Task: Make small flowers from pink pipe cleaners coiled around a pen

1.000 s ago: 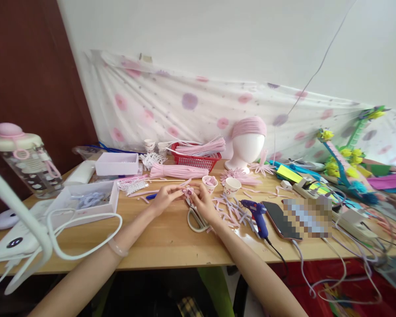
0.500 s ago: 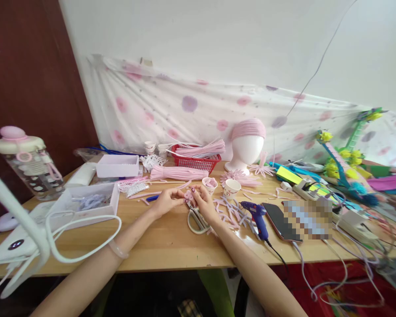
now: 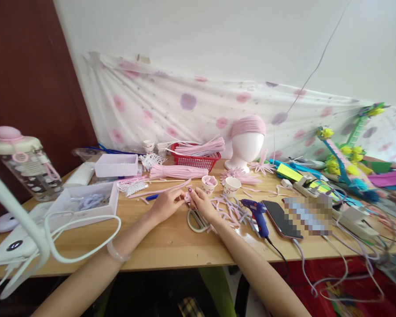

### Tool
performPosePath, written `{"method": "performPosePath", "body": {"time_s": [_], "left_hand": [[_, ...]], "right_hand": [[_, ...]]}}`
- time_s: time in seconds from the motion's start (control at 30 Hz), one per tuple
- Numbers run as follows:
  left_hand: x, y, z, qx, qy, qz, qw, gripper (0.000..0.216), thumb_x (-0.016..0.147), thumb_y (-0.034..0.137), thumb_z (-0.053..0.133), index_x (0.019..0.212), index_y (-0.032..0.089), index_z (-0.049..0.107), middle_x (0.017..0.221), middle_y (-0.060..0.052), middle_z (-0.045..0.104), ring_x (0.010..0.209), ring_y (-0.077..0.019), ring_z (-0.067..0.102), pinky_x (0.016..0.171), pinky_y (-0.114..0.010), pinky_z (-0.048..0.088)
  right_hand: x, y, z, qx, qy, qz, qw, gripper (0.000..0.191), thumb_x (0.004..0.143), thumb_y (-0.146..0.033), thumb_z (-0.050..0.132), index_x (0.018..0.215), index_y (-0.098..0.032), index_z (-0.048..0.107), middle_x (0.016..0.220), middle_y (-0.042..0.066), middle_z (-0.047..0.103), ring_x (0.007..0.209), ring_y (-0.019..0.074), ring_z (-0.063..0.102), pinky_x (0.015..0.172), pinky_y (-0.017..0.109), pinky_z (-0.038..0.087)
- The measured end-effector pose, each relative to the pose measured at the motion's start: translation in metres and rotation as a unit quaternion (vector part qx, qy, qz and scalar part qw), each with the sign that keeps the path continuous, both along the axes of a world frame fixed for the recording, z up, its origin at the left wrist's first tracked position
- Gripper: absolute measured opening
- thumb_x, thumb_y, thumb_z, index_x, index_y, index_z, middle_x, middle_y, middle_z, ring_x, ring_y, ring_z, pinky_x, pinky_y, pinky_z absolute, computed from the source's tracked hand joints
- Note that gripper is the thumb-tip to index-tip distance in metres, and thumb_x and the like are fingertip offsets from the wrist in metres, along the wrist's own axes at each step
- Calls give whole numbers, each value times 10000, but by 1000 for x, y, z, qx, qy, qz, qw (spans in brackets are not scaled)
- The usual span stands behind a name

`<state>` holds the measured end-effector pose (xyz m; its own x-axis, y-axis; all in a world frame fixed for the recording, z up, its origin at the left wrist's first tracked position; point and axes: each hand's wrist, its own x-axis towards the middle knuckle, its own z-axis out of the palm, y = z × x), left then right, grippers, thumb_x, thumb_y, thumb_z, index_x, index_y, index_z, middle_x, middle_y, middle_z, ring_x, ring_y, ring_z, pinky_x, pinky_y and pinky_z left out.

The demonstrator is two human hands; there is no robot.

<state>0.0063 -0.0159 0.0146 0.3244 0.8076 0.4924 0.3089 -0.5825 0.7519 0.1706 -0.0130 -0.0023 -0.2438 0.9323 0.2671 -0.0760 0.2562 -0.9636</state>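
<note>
Over the middle of the table, my left hand (image 3: 166, 205) and my right hand (image 3: 203, 205) meet fingertip to fingertip. Both pinch a small pink pipe-cleaner piece (image 3: 187, 197), partly covered by the fingers. Beneath my right hand lies a pair of scissors (image 3: 198, 221) with pale handles; its blades are hidden. A paper cup (image 3: 209, 189) with pink pieces stands just beyond the right hand, beside another paper cup (image 3: 231, 190). Short pink and grey pipe-cleaner cuttings (image 3: 229, 213) are scattered to the right. Close to the left hand lies a blue pen (image 3: 152, 197).
A blue glue gun (image 3: 256, 215) and a phone (image 3: 281, 219) lie to the right. Behind are a pipe-cleaner bundle (image 3: 180, 172), a red basket (image 3: 214, 164) and a white foam head (image 3: 246, 152). White boxes (image 3: 105, 211), a bottle (image 3: 29, 169) and a white cable (image 3: 86, 259) occupy the left.
My fingers have shifted slightly around the pink piece, and less of it shows. The view has moved a little; things on the table keep their places.
</note>
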Motion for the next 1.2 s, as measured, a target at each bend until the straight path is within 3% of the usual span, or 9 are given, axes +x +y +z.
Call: {"method": "performPosePath", "body": {"time_s": [0.17, 0.4, 0.6, 0.73, 0.97, 1.07, 1.2], "left_hand": [[0, 0, 0, -7, -4, 10, 1000, 27, 738, 206, 682, 712, 206, 678, 772, -30, 693, 689, -183, 592, 720, -299, 456], [4, 6, -3, -98, -76, -25, 992, 98, 716, 241, 684, 784, 173, 704, 803, -50, 741, 735, -199, 670, 727, -309, 525], [2, 11, -1, -182, -164, -45, 969, 230, 716, 370, 688, 800, 156, 692, 747, -35, 716, 684, -184, 661, 643, -301, 547], [1, 12, 1, -217, -214, -45, 951, 265, 696, 394, 724, 807, 155, 701, 757, -31, 714, 672, -167, 648, 634, -281, 537], [0, 13, 0, -273, -274, -73, 919, 394, 694, 532, 687, 715, 139, 694, 705, -77, 722, 673, -215, 677, 640, -334, 544], [-1, 13, 0, -278, -286, -81, 913, 362, 658, 490, 729, 675, 130, 695, 736, -92, 736, 694, -213, 682, 659, -329, 542], [1, 10, 0, -268, -287, -82, 916, 334, 612, 417, 800, 769, 134, 719, 803, -71, 754, 732, -194, 684, 735, -339, 544]], "right_hand": [[1, -3, 2, 39, -27, -28, 998, 416, 835, -617, 568, 738, -234, 436, 414, -110, 387, 365, 83, 277, 402, 236, 213], [2, -8, 1, 76, -37, -56, 995, 352, 926, -563, 470, 784, -246, 416, 464, -97, 414, 413, 110, 349, 457, 253, 293], [2, -3, -3, 70, -30, -27, 997, 360, 908, -593, 473, 839, -241, 439, 571, -58, 522, 502, 134, 486, 540, 273, 414], [1, -5, 1, 57, -41, -7, 997, 394, 847, -606, 570, 806, -230, 462, 569, -50, 538, 490, 129, 483, 507, 259, 396], [1, -11, 11, 71, -51, -8, 996, 421, 862, -598, 556, 712, -215, 472, 549, -51, 499, 496, 115, 439, 506, 248, 368], [2, -12, 14, 78, -52, -17, 995, 412, 863, -592, 563, 713, -217, 481, 547, -54, 486, 500, 116, 430, 510, 248, 365], [4, -12, 16, 84, -54, -23, 995, 426, 848, -612, 570, 705, -218, 492, 557, -46, 489, 505, 122, 436, 513, 257, 374]]}}
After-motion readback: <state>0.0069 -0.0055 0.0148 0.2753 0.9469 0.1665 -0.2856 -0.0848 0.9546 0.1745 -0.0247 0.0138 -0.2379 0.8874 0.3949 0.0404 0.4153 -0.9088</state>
